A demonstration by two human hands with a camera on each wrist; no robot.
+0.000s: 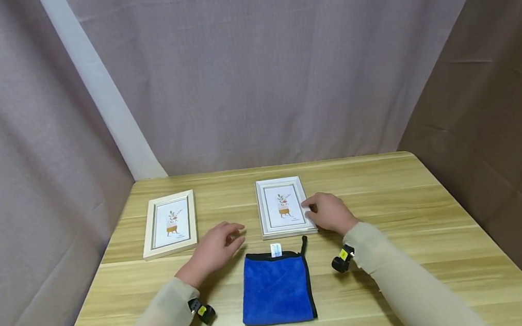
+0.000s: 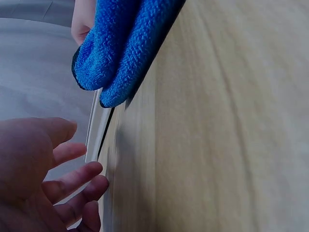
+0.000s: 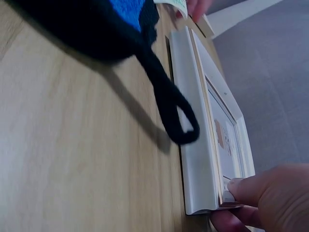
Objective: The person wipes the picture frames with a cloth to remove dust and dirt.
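Note:
A white picture frame [image 1: 286, 207] with a flower-vase print lies face up towards the back middle of the table. Its right edge is pinched by my right hand [image 1: 331, 212]; in the right wrist view the thumb [image 3: 244, 191] lies over the border and the fingers are at the side, partly hidden. My left hand [image 1: 215, 250] holds nothing, its fingers loosely bent, between that frame and a cream picture frame [image 1: 147, 245] at the left. Nearest to both hands at the front is a folded blue cloth [image 1: 276, 291] with black edging, a white tag and a black hanging loop [image 3: 166, 104].
The wood-grain table [image 1: 413, 253] reaches back to a grey-mauve curtain [image 1: 253, 70]. A darker brown drape [image 1: 493, 96] hangs at the right, and a white strip [image 1: 105, 88] runs down the left. Each wrist wears a small black camera.

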